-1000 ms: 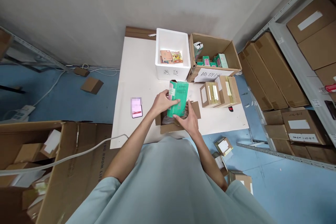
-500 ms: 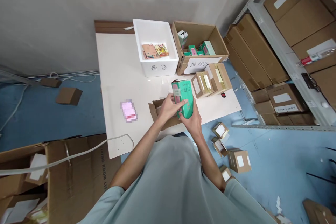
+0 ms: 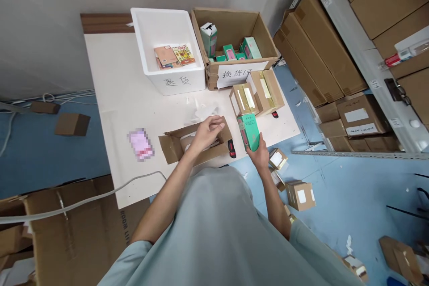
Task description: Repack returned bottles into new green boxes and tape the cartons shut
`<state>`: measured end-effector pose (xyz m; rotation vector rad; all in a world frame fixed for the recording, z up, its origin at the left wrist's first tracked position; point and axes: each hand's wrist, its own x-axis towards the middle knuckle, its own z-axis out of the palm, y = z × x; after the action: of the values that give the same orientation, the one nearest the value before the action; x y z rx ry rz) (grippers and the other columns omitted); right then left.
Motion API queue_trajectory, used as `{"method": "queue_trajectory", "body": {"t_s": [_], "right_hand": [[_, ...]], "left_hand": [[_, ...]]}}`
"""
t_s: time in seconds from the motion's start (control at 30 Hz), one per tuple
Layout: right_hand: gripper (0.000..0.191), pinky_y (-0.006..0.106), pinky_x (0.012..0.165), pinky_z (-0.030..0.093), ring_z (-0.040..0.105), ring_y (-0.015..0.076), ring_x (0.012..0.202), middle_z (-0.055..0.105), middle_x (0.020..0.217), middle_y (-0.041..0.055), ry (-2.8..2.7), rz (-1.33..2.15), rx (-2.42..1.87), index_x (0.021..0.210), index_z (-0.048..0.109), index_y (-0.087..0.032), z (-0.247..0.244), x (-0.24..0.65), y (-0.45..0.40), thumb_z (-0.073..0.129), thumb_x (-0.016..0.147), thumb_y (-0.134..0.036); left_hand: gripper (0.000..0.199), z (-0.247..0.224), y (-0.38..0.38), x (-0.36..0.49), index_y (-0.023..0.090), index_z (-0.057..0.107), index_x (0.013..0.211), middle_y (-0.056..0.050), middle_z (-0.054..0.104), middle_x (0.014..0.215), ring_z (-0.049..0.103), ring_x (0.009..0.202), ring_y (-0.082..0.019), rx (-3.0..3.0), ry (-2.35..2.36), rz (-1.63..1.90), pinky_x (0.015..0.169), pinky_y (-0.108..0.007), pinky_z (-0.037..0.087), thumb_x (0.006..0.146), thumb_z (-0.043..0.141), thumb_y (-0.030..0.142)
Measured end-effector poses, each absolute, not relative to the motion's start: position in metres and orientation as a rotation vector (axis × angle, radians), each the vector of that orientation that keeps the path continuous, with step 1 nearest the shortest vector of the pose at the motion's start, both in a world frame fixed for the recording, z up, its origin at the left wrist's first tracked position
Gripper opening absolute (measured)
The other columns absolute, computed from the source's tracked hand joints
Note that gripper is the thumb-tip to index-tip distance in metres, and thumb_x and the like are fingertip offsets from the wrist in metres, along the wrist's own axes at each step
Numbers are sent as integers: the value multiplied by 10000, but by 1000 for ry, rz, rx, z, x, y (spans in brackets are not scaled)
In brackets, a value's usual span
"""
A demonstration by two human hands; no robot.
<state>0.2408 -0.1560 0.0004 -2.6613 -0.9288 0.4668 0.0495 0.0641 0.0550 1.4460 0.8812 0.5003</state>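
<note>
Box, green in colour, is grasped at its near end by the right hand, to the right of the open carton, and its long axis points roughly away from the body. The left hand is farther from it, over this carton, with fingers loosely bent and nothing visible between them.

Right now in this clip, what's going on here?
A person's right hand holds a green box near the right side of a white table. The left hand is loosely curled over an open cardboard box; whether it grips anything is unclear. Farther back, a white bin holds booklets, and beside it a larger carton holds more green boxes.
</note>
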Motion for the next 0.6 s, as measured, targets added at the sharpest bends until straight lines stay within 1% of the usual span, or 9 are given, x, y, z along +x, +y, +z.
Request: {"method": "queue_trajectory", "body": {"t_s": [0.1, 0.2, 0.3, 0.4, 0.43, 0.5, 0.57, 0.6], "right_hand": [[990, 456, 1050, 632, 738, 398, 1319, 680, 1544, 222, -952, 620, -2745, 1850, 223, -152, -33, 253, -160, 674, 1007, -410], [981, 435, 1026, 637, 710, 399, 1367, 675, 1528, 235, -1015, 735, -2771, 1849, 206, -130, -65, 261, -160, 654, 1006, -355], [963, 431, 1008, 645, 690, 396, 1394, 661, 1538, 239, -1056, 790, -2762, 1846, 199, -135, -93, 267, -163, 626, 1014, -367], [952, 444, 1018, 647, 680, 393, 1399, 658, 1547, 245, -1116, 801, -2731, 1843, 200, -143, -109, 273, -168, 615, 1032, -418], [948, 461, 1045, 639, 675, 399, 1402, 661, 1545, 256, -1147, 788, -2724, 1836, 222, -133, -110, 276, -169, 626, 1037, -443], [910, 521, 1132, 601, 651, 420, 1431, 653, 1558, 288, -1220, 701, -2707, 1802, 314, -112, -109, 283, -169, 649, 1048, -496], [805, 579, 1199, 555, 610, 436, 1484, 626, 1601, 304, -1293, 574, -2646, 1743, 436, -122, -103, 291, -163, 630, 1077, -531], [734, 588, 1214, 545, 596, 431, 1504, 621, 1615, 297, -1328, 529, -2587, 1707, 494, -135, -98, 295, -156, 599, 1100, -534]], "left_hand": [[572, 43, 68, 56, 189, 714, 1364, -181, 795, 1449, 776, 1314, -333, 1403, 952, 489, 1209, -527, 587, 928, 802, 549], [623, 32, 70, 59, 199, 730, 1326, -178, 797, 1435, 752, 1365, -359, 1354, 1006, 498, 1192, -543, 602, 886, 834, 628], [653, 23, 69, 58, 205, 744, 1299, -182, 804, 1423, 731, 1405, -376, 1308, 1061, 526, 1183, -551, 614, 858, 865, 671], [686, 18, 66, 52, 203, 749, 1301, -190, 808, 1424, 742, 1388, -388, 1243, 1149, 571, 1183, -567, 617, 837, 892, 688], [704, 17, 65, 48, 199, 751, 1299, -193, 811, 1417, 749, 1376, -391, 1222, 1185, 591, 1186, -573, 616, 822, 902, 694], [730, 16, 66, 38, 193, 758, 1291, -193, 818, 1398, 756, 1364, -394, 1191, 1255, 644, 1189, -578, 615, 793, 914, 703], [717, 18, 68, 23, 193, 765, 1280, -184, 822, 1390, 754, 1367, -386, 1176, 1325, 699, 1194, -571, 614, 789, 908, 695], [699, 19, 71, 14, 195, 767, 1278, -179, 822, 1391, 758, 1358, -377, 1170, 1359, 723, 1193, -566, 616, 797, 901, 684]]}}
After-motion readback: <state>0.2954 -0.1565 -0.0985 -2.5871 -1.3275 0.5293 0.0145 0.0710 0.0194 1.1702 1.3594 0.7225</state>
